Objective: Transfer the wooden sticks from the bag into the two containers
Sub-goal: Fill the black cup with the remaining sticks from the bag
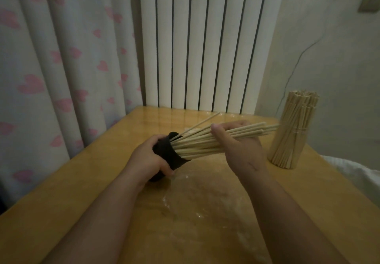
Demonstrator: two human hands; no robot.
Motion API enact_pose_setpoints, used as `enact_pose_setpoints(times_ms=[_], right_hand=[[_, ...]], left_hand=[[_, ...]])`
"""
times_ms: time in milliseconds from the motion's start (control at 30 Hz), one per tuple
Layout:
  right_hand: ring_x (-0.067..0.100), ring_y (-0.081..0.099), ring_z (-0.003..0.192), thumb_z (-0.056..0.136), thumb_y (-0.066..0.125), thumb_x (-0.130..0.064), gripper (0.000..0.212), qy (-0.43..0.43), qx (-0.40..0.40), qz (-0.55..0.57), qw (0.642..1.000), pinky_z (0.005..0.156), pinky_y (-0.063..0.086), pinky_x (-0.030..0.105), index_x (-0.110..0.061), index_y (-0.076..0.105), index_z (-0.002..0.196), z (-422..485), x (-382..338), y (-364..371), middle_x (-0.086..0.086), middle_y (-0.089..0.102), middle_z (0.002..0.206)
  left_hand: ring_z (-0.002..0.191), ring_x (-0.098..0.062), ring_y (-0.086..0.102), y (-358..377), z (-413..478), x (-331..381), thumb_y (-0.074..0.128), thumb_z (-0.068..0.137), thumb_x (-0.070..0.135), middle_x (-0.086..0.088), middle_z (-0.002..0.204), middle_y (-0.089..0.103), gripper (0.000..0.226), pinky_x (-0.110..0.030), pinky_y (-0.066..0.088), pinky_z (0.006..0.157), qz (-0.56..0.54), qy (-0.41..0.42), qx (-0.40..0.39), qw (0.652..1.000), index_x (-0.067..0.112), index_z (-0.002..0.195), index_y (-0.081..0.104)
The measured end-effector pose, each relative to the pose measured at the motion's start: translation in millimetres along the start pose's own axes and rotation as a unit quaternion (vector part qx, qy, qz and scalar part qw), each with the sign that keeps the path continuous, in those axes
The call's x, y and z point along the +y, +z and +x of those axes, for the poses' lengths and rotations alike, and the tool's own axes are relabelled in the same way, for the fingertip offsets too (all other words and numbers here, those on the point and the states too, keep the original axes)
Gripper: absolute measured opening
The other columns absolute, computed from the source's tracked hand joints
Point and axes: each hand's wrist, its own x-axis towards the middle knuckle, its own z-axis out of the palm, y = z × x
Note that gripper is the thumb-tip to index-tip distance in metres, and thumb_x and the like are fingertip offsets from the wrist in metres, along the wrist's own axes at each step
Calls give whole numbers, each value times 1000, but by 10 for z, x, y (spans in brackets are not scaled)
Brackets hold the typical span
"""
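My left hand [148, 160] grips a dark container [172, 152] tilted on its side just above the table, its mouth facing right. A bundle of wooden sticks [201, 142] pokes out of that mouth, pointing right and slightly up. My right hand [239, 143] is wrapped round the bundle near its middle, thumb on top. One thin stick [202, 123] juts out above the others. At the right stands a clear container [287, 154] packed with upright sticks [296, 119]. A clear plastic bag [197, 200] lies flat on the table under my forearms.
The wooden table [82, 191] fills the lower view; its far edge meets a white radiator [205, 43]. A heart-print curtain [61, 58] hangs at the left. White cloth [357, 175] lies off the table's right edge, and a wall with a thin cable [304, 54] is behind.
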Motion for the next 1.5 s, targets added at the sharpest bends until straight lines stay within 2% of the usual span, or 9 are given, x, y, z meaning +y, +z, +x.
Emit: enact_pose_setpoints(times_ms=[133, 300, 433, 633, 733, 967, 1200, 1433, 1500], right_hand=[[13, 60, 103, 80, 77, -44, 25, 41, -55, 14, 998, 85, 53, 29, -29, 71, 99, -2, 50, 17, -2, 54, 122], [-5, 57, 83, 96, 52, -31, 17, 39, 84, 156, 983, 67, 45, 18, -19, 64, 94, -31, 7, 41, 5, 60, 110], [15, 63, 98, 93, 66, -24, 11, 74, 37, 148, 986, 71, 53, 23, -27, 68, 104, -34, 53, 61, 0, 62, 111], [0, 59, 97, 99, 55, -28, 12, 33, 111, 174, 978, 72, 50, 20, -26, 66, 103, -50, 10, 28, -8, 63, 104], [4, 55, 103, 105, 40, -25, 30, 29, 75, 91, 993, 84, 48, 30, -34, 68, 99, -35, 32, 83, -11, 61, 110], [11, 54, 117, 99, 51, -42, 23, 23, 61, 56, 996, 99, 51, 46, -34, 69, 111, -44, 64, 107, -10, 57, 129], [2, 33, 134, 104, 45, -27, 38, 40, -59, -3, 997, 109, 35, 31, -33, 52, 140, -22, 50, 86, -16, 32, 155], [-15, 53, 100, 108, 28, -38, 37, 25, 2, 29, 999, 84, 45, 21, -36, 58, 129, -49, 106, 14, -21, 60, 114], [-6, 56, 107, 108, 27, -36, 38, 22, 21, 30, 999, 93, 48, 28, -35, 59, 128, -41, 145, 23, -19, 63, 114]], left_hand=[[112, -23, 51, 1, -9, 4, 81, 56, -14, 9, 118, 59, 87, -30, 46, 70, -2, 2, -1, 1000, 46, 113, 55], [110, -24, 52, -5, -10, 5, 81, 54, -16, 8, 114, 59, 88, -30, 46, 69, -3, 4, -8, 1000, 42, 117, 57], [112, -24, 53, -8, -12, -2, 81, 53, -16, 8, 115, 60, 89, -35, 50, 76, -9, 2, -10, 1000, 43, 116, 58], [113, -23, 50, -11, -14, -4, 80, 56, -16, 9, 118, 56, 89, -32, 47, 73, -14, 3, -5, 1000, 44, 117, 54], [114, -24, 50, -15, -22, -1, 80, 57, -16, 8, 120, 57, 90, -35, 48, 79, -10, 2, -6, 1000, 41, 122, 56], [111, -22, 50, -15, -31, 15, 79, 58, -16, 12, 113, 57, 87, -30, 45, 70, -10, 1, -13, 1000, 44, 116, 55], [109, -21, 48, -7, -27, 21, 79, 60, -16, 11, 111, 55, 86, -30, 46, 72, -1, 0, -3, 1000, 43, 116, 52], [113, -24, 49, -14, 2, -16, 81, 57, -14, 10, 113, 56, 90, -39, 49, 84, -14, -7, 16, 1000, 41, 123, 56], [116, -26, 50, -20, 6, -17, 81, 57, -14, 6, 119, 57, 92, -45, 51, 92, -15, -11, 22, 1000, 37, 129, 56]])
